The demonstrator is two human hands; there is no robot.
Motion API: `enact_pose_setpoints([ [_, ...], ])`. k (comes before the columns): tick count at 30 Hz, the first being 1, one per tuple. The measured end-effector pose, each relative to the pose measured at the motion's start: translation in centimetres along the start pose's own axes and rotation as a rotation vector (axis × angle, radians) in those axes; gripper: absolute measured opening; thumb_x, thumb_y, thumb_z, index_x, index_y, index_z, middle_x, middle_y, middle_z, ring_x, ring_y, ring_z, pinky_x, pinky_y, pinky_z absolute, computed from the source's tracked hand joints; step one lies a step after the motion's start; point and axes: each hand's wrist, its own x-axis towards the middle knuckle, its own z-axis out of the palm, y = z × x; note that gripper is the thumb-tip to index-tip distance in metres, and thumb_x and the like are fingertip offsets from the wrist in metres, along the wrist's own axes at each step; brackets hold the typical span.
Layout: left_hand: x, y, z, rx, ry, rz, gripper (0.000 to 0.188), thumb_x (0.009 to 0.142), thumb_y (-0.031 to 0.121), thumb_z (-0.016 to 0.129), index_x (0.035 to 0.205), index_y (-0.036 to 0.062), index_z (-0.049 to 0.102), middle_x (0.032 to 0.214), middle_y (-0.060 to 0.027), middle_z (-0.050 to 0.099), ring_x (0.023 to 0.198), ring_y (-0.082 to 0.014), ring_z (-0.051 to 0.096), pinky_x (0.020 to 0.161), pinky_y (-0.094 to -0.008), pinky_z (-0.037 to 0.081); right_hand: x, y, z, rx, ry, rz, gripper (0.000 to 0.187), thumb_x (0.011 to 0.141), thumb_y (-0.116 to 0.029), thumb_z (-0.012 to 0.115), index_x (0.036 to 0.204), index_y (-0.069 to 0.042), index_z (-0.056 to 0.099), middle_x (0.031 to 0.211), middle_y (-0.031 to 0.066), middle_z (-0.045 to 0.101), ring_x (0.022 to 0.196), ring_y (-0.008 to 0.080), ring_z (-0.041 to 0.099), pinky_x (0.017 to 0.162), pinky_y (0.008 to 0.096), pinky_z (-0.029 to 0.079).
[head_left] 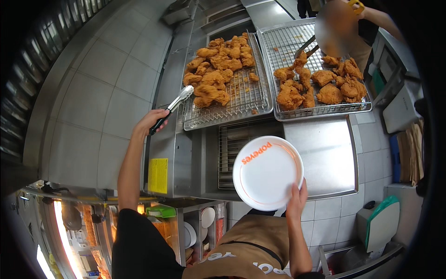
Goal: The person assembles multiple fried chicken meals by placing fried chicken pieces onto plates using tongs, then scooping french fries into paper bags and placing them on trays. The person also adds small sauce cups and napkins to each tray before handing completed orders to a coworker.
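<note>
The person's left hand [154, 121] is closed around the black handle of the metal tongs [175, 104], and the tips of these tongs are just beside the near left pieces of the fried chicken pile [216, 76]; whether they touch it, I cannot tell. This pile lies on the left wire rack [246, 100], which sits in a metal tray. The right hand [296, 203] grasps a white round container [267, 179] by its lower right edge, and the container is in front of the person, over the metal counter [325, 158] and its opening. To the right of the first tray, more chicken pieces [331, 93] lie on the right wire rack [281, 49]. There, dark tongs [306, 46] reach down to one piece. At the upper right, a co-worker's arm [385, 21] comes in; the grip of that hand is not clear to me.
</note>
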Motion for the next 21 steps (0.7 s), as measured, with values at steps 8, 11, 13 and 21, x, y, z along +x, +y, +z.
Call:
enact_pose_setpoints([
  [8, 1.7, -1.0, 3.7, 0.397, 0.006, 0.171, 0.049, 0.089, 0.051, 0.066, 0.098, 0.0023, 0.068, 0.069, -0.0013, 0.059, 0.052, -0.0092, 0.052, 0.044, -0.027, 0.04, 0.1, 1.8, 0.5, -0.046, -0.125, 0.092, 0.035, 0.097, -0.012, 0.046, 0.129, 0.004, 0.05, 0.116, 0.0101, 0.058, 0.105, 0.0151, 0.051, 0.095, 0.0293, 0.04],
  [11, 1.3, -0.9, 2.3, 0.525, 0.009, 0.024, 0.056, 0.085, 0.054, 0.068, 0.106, 0.0018, 0.068, 0.07, -0.0031, 0.06, 0.055, -0.0106, 0.054, 0.048, -0.0268, 0.043, -1.6, 1.3, -1.2, 0.012, -0.093, 0.098, 0.034, 0.097, -0.01, 0.046, 0.128, 0.003, 0.049, 0.114, 0.0102, 0.058, 0.105, 0.0151, 0.051, 0.095, 0.0291, 0.04],
  [13, 0.4, -0.7, 2.1, 0.584, 0.019, 0.03, 0.059, 0.083, 0.054, 0.069, 0.112, 0.0031, 0.068, 0.076, -0.0072, 0.066, 0.061, -0.0165, 0.062, 0.055, -0.0306, 0.049, -2.9, 0.8, -2.1, 0.027, -0.055, 0.099, 0.035, 0.097, -0.01, 0.046, 0.129, 0.004, 0.048, 0.115, 0.0102, 0.058, 0.105, 0.0148, 0.051, 0.095, 0.0288, 0.04],
  [21, -4.4, 5.4, 7.9, 1.248, 0.296, 0.178, 0.054, 0.082, 0.056, 0.068, 0.099, 0.0052, 0.072, 0.097, -0.0154, 0.072, 0.095, -0.035, 0.068, 0.083, -0.0456, 0.053, -5.8, -0.6, -2.2, -0.058, 0.024, 0.036, 0.037, 0.095, -0.006, 0.045, 0.13, 0.004, 0.047, 0.116, 0.0103, 0.058, 0.104, 0.0141, 0.052, 0.093, 0.0284, 0.041],
])
